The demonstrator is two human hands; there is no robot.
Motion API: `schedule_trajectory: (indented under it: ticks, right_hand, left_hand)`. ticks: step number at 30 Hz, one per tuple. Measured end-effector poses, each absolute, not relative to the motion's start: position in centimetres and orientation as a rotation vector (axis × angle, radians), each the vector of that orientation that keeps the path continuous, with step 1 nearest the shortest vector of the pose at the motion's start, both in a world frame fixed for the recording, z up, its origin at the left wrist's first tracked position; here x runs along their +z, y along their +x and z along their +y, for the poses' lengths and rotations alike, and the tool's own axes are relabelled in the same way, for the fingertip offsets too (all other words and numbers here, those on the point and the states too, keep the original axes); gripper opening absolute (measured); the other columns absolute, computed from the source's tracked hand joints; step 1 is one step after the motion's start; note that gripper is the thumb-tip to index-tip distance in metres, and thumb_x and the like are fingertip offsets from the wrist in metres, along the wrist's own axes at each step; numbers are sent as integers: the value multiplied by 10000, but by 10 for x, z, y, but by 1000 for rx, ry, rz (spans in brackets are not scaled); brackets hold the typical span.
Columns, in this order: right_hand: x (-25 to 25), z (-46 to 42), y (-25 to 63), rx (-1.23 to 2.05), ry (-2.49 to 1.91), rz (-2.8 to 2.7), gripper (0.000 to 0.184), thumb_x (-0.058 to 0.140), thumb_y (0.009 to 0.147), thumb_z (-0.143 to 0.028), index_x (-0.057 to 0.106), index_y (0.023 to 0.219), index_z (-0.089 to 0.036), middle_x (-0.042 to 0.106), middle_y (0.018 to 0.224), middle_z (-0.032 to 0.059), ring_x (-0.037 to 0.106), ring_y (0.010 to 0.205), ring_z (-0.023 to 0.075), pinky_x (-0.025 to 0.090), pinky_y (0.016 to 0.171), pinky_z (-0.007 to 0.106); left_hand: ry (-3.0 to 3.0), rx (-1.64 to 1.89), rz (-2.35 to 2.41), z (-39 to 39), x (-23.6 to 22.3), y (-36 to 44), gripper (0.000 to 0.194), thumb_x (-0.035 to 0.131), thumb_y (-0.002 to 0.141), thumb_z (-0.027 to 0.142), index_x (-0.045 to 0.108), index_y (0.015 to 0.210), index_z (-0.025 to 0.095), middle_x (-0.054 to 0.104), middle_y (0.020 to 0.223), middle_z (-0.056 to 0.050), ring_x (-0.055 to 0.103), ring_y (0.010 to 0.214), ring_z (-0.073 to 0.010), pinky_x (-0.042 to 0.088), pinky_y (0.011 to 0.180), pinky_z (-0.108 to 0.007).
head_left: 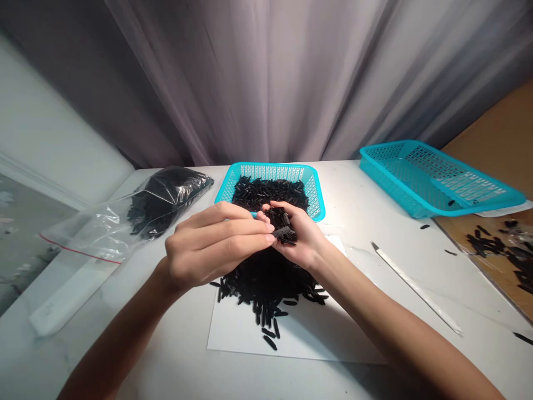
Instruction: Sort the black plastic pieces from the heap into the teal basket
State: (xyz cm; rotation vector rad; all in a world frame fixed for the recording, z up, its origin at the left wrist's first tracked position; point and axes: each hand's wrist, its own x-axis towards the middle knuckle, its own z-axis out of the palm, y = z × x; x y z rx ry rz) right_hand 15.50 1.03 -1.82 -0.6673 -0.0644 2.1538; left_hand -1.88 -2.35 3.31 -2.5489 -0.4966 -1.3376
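Note:
My right hand [300, 236] is cupped around a handful of small black plastic pieces [280, 218]. My left hand [212, 247] reaches across to it, its fingertips pinched on one black piece [282, 230] at the edge of that handful. Both hands hover over a pile of the same black pieces [266, 283] lying on a white sheet [308, 333]. Just behind the hands stands a small teal basket [313, 191] full of more black pieces.
A clear zip bag [137, 214] of black pieces lies at the left. A larger teal basket [433, 175] sits at the back right, beside a brown board [499, 239] with scattered pieces. A thin white blade-like tool [416, 288] lies right of the sheet. Grey curtain behind.

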Motion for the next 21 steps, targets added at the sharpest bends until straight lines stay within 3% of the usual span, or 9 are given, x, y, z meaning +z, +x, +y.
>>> schedule_trajectory:
  ticks: [10,21]
  right_hand:
    - [-20,9,155,2152,-681,-93,93,536,897,-110,596,841,-152,663,653,30,630,522,147,533,452,224]
    - [-18,9,155,2145,-684,-104,112,523,907,-113,597,831,-150,657,657,35,639,545,156,544,478,239]
  left_hand:
    - [-2484,-1368,-546,-20,32,-17,149,808,811,150,707,909,199,789,812,26,729,729,-138,643,666,-274]
    - [-2480,-1356,-535,-21,31,-17,150,825,795,153,707,885,167,786,790,11,730,733,-131,645,684,-261]
